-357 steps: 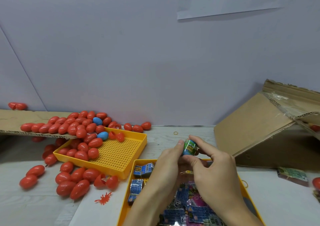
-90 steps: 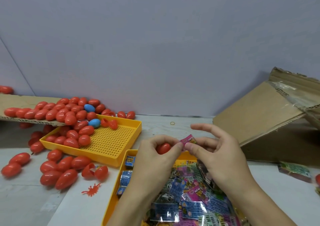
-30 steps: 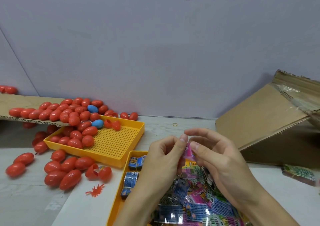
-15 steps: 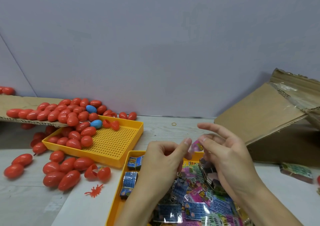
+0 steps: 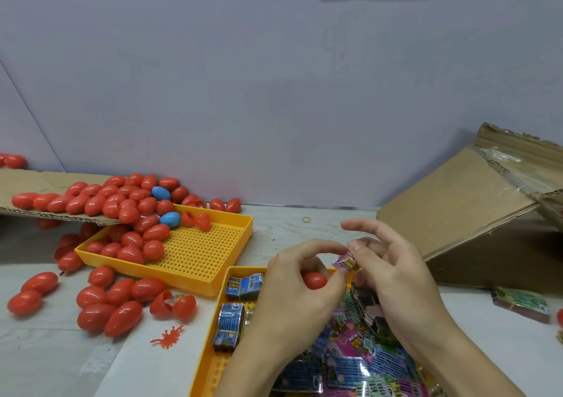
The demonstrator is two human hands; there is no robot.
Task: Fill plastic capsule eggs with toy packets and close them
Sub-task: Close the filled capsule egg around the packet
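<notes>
Head view: left hand [image 5: 292, 293], fingers curled around a red capsule egg [image 5: 314, 280] held in the palm, its thumb and forefinger also pinching a small pink toy packet [image 5: 345, 263]. Right hand [image 5: 393, 277], thumb and forefinger pinching the same packet from the 3 o'clock side, remaining fingers spread and raised above it. Both hands held over the near yellow tray [image 5: 210, 354], which carries a heap of loose toy packets [image 5: 350, 363] in blue, pink and green at its 5 o'clock part, and several banded blue packet bundles [image 5: 229, 325] along its 9 o'clock edge. At 10 o'clock from the hands, a second yellow tray [image 5: 195, 253] with a perforated floor, partly filled with closed red eggs [image 5: 134, 241] and one blue egg [image 5: 170, 219]; an opened red shell [image 5: 196, 220] lies near its far rim. Further at 10 o'clock, a cardboard sheet [image 5: 45, 183] bearing more red eggs and another blue one, overlapping the tray. On the worktop [image 5: 61, 360] at 9 o'clock, scattered red eggs and one open hinged egg [image 5: 173, 305]; just beside it, a small red splat-shaped toy [image 5: 166, 337]. A rubber band [image 5: 306, 219] at 12 o'clock. A tilted cardboard box [image 5: 475, 213] at 2 o'clock; a green packet bundle [image 5: 522, 302] at 3 o'clock.
</notes>
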